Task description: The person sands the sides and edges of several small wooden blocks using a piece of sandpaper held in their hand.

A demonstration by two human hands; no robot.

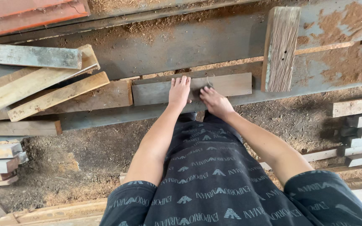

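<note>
A short grey wooden board (231,85) lies flat on a long grey beam (197,46) in front of me. My left hand (179,92) rests palm-down on the board with fingers together and pointing away. Just to its right, my right hand (214,101) touches the same board with fingers bent and spread. Neither hand grips or lifts it. I wear a dark patterned shirt, which fills the lower middle of the view.
A weathered plank (280,48) stands crosswise on the beam to the right. Loose planks (42,86) pile up at left, with a reddish board (30,14) at top left. More stacked boards (359,129) lie at right. Sawdust covers the dirt floor (89,155).
</note>
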